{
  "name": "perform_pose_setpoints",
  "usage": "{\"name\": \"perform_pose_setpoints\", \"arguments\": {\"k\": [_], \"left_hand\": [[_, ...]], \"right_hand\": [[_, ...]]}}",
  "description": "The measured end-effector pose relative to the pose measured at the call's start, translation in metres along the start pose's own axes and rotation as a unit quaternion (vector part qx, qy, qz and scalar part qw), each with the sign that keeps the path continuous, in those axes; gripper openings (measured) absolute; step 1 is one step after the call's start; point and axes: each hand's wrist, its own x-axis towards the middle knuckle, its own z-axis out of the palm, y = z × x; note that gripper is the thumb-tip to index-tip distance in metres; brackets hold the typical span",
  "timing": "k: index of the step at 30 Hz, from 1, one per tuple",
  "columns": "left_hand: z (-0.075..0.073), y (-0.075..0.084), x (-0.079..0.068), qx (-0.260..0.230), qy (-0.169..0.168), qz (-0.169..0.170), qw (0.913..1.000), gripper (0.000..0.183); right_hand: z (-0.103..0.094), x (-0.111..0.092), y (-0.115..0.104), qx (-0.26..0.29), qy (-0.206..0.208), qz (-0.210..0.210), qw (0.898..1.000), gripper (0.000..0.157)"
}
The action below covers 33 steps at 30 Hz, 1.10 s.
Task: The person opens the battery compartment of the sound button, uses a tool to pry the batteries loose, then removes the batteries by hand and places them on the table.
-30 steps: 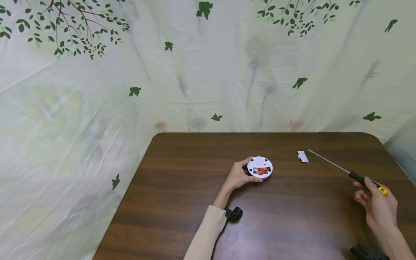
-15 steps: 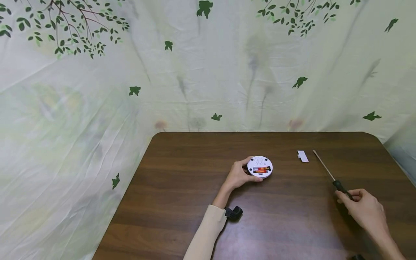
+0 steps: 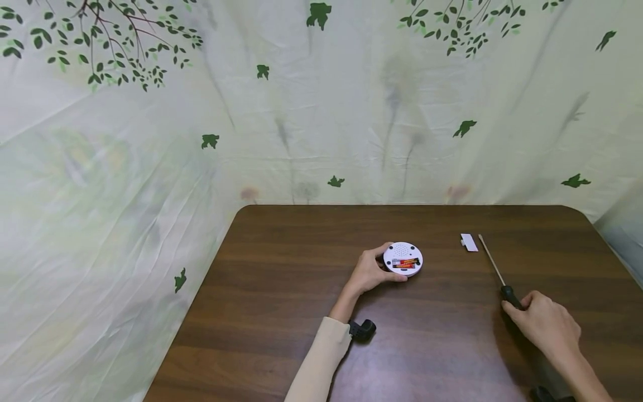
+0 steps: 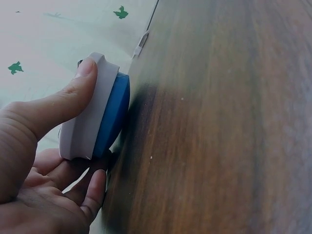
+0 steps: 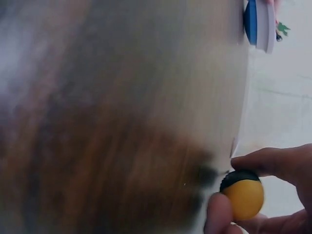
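My left hand (image 3: 369, 272) grips a round white battery-powered device (image 3: 403, 252) by its rim, thumb on the near side. Its face with small holes and dark dots is up, and red-and-orange batteries (image 3: 406, 263) lie in the uncovered compartment. In the left wrist view, a blue part (image 4: 115, 114) shows on the table side of the white body. My right hand (image 3: 547, 326) holds a screwdriver (image 3: 509, 295) by its black and yellow handle (image 5: 245, 199). The shaft points away, its tip just right of a small white battery cover (image 3: 469, 243); whether the tip touches the table I cannot tell.
The brown wooden table (image 3: 281, 312) has rounded far corners. Behind it hangs a pale curtain (image 3: 311, 111) printed with leaves and branches. A black wrist camera (image 3: 363, 330) sits on the left wrist, close to the tabletop.
My right hand has moved left with the screwdriver and turned it, so the shaft stands steeper and the yellow handle end is hidden in the head view. The left hand and device have stayed put.
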Motion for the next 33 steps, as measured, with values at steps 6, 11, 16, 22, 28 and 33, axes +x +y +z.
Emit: {"name": "perform_pose_setpoints", "arguments": {"k": [6, 11, 16, 22, 28, 33], "left_hand": [[0.000, 0.001, 0.001, 0.001, -0.001, 0.007, 1.0000, 0.082], [-0.001, 0.001, 0.001, 0.003, -0.003, 0.006, 1.0000, 0.083], [-0.003, 0.001, -0.001, 0.004, -0.007, 0.004, 1.0000, 0.082], [-0.003, 0.001, -0.002, 0.003, -0.012, -0.001, 0.9999, 0.084], [-0.005, 0.002, -0.003, 0.008, -0.014, -0.001, 0.9999, 0.086], [-0.004, 0.000, -0.003, 0.012, -0.017, 0.012, 0.9997, 0.083]], "right_hand": [[0.001, 0.000, -0.006, -0.032, 0.003, -0.021, 0.999, 0.040], [-0.002, 0.001, -0.010, -0.056, -0.024, -0.027, 0.998, 0.044], [-0.014, 0.003, -0.017, -0.076, -0.047, -0.026, 0.996, 0.060], [-0.022, 0.011, -0.044, -0.063, 0.045, -0.114, 0.990, 0.058], [0.003, 0.029, -0.092, 0.130, 0.045, -0.259, 0.956, 0.055], [0.035, 0.048, -0.115, 0.242, -0.016, -0.273, 0.931, 0.041]]}}
